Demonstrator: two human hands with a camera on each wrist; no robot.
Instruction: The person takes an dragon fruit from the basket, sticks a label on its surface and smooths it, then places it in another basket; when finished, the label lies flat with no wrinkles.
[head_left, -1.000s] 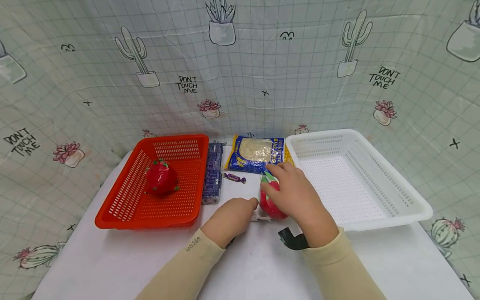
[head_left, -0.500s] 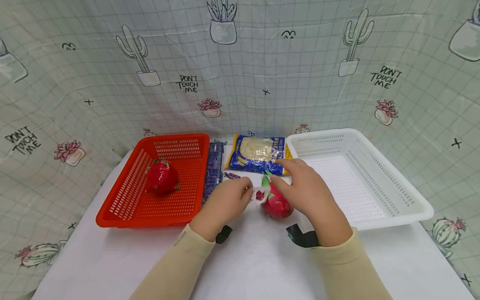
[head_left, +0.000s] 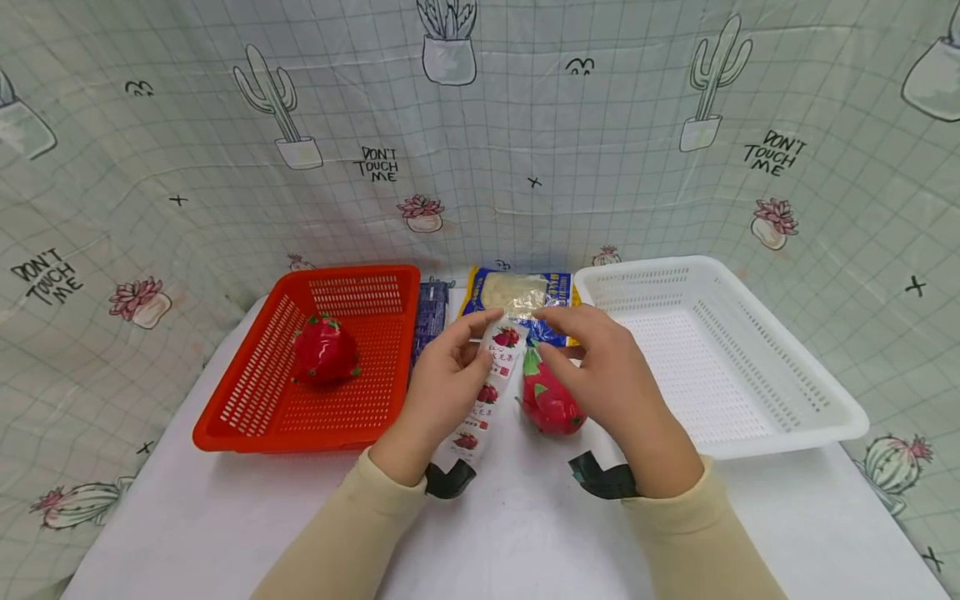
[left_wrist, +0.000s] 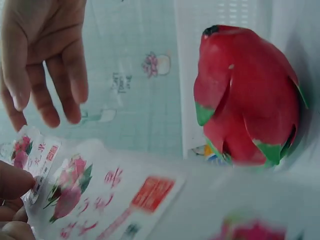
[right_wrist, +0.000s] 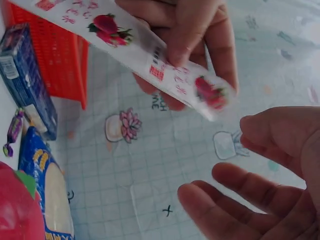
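A strip of clear stickers (head_left: 489, 392) printed with dragon fruits and red characters hangs from my left hand (head_left: 450, 379), pinched between thumb and fingers near its upper end. My right hand (head_left: 603, 375) is held apart from the strip, its fingers spread and nothing between them, as the right wrist view also shows. Below and beside the right hand, a red dragon fruit (head_left: 551, 404) with green tips lies on the table. In the left wrist view the dragon fruit (left_wrist: 247, 95) appears beyond the sticker strip (left_wrist: 100, 195).
A red basket (head_left: 300, 437) with another dragon fruit (head_left: 324, 352) stands at left, a white basket (head_left: 780, 446) at right. Between them at the back lie a dark blue box (head_left: 431, 312) and a blue-yellow food packet (head_left: 517, 292). A purple wrapped candy (right_wrist: 14, 132) shows in the right wrist view.
My left hand has lifted the sticker strip off the table and turned it upright, its print now facing me. The right hand has come off the dragon fruit and moved slightly right.
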